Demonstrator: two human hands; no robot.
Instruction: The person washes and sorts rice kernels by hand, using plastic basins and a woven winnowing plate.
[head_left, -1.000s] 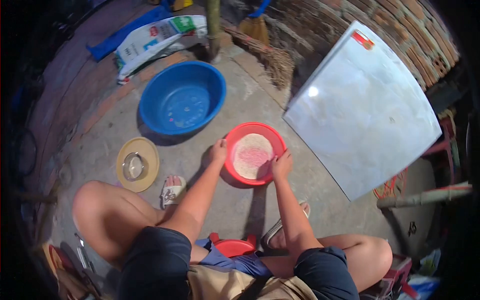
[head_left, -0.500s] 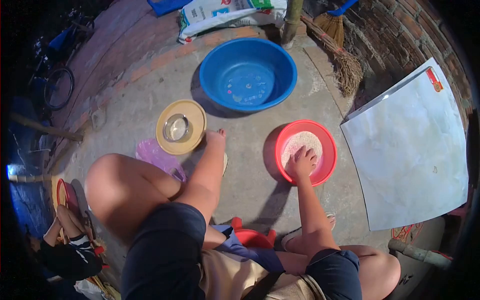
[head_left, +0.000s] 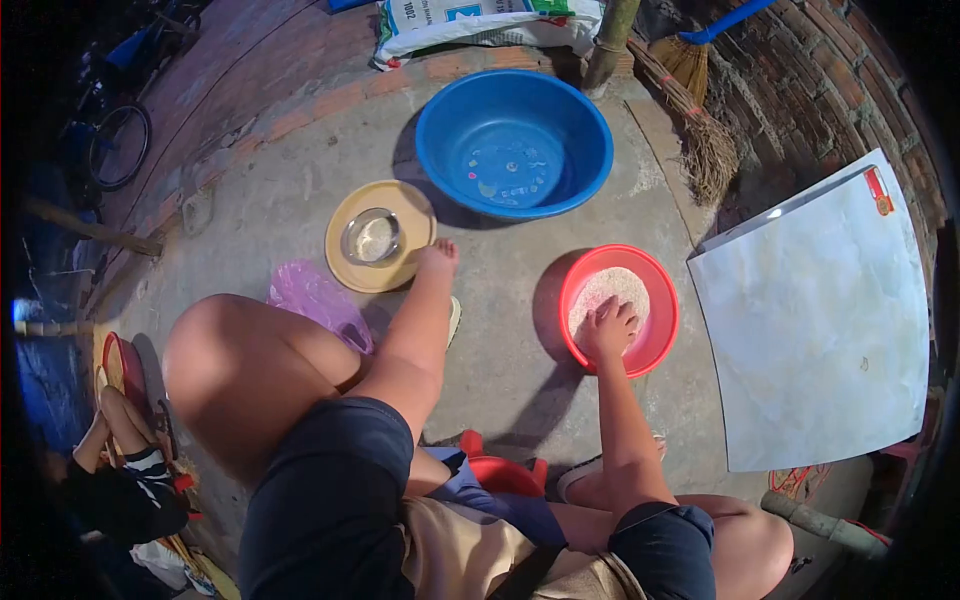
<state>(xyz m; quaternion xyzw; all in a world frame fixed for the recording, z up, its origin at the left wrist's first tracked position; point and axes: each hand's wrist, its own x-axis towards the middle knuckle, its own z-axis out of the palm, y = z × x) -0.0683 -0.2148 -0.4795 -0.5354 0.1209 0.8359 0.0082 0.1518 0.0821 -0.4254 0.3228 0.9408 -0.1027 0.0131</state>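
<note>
My left hand [head_left: 438, 256] is closed at the lower right edge of a round tan tray [head_left: 345, 272]; its fingers are partly hidden. On the tray sits a small shiny bowl [head_left: 355, 238] with pale grains inside. A crumpled pink plastic bag [head_left: 312, 298] lies just below the tray. My right hand [head_left: 610, 330] reaches into a red plastic basin [head_left: 668, 322]. Its fingers are spread and rest on a layer of pale, rice-like grain [head_left: 610, 287]. Beyond both hands stands a large blue basin [head_left: 560, 180] with only small marks visible on its bottom.
A white sheet-like panel [head_left: 820, 320] lies at the right. Brooms [head_left: 708, 150] lean by the brick wall, beside a bamboo post [head_left: 610, 50]. A printed sack [head_left: 480, 30] lies at the back. Another person [head_left: 125, 480] sits at the lower left near a red-rimmed container [head_left: 118, 365].
My left hand and the tray have shifted away from me, towards the blue basin, with the bowl on it. My right hand stays in the grain, fingers slightly shifted. The whole view has moved a little.
</note>
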